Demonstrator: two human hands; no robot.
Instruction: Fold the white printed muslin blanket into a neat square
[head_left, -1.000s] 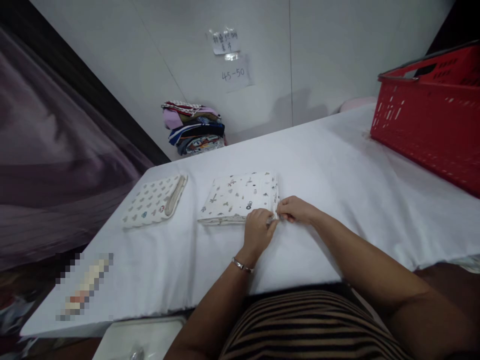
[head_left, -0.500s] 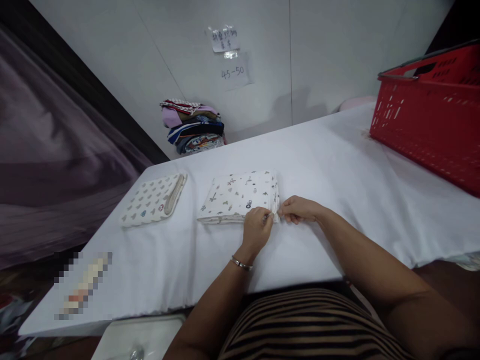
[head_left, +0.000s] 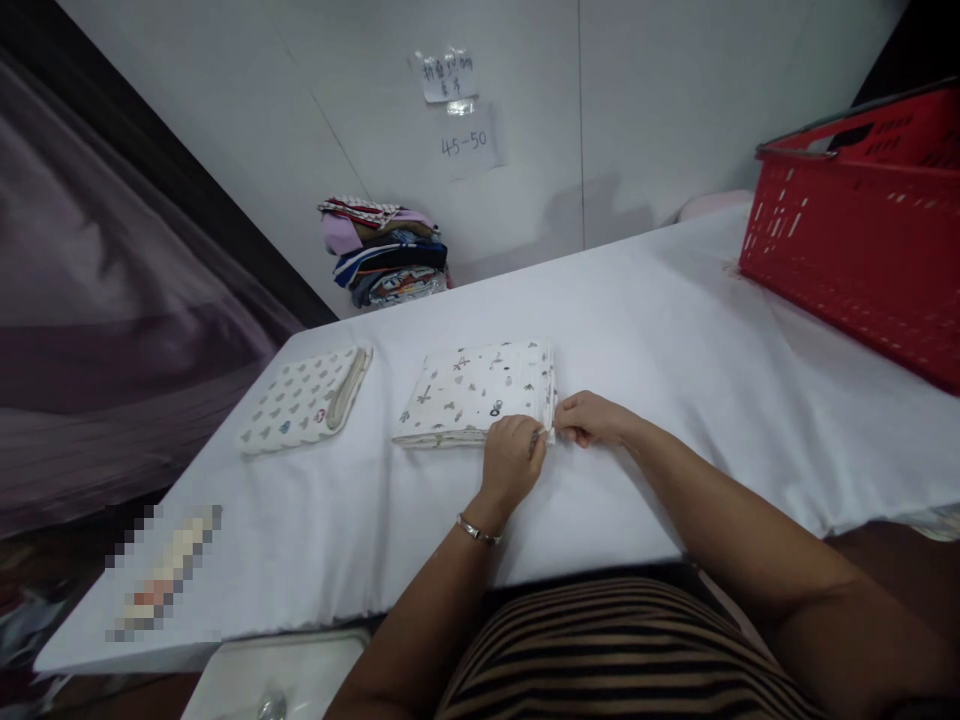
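Note:
A folded white cloth with small printed figures [head_left: 480,390] lies flat on the white-covered table [head_left: 675,340]. My left hand [head_left: 511,462], with a thin bracelet at the wrist, pinches the cloth's near right corner. My right hand [head_left: 592,420] pinches the same corner from the right side. Both hands have their fingers closed on the fabric edge and almost touch each other.
A second folded patterned cloth [head_left: 304,400] lies to the left. A stack of folded colourful clothes [head_left: 386,252] sits against the back wall. A red plastic basket [head_left: 862,230] stands at the right. Paper notes [head_left: 457,110] hang on the wall. A white container [head_left: 277,675] shows below the table's near edge.
Both hands stay at the cloth's near right corner with only slight finger shifts. The view has drifted a little.

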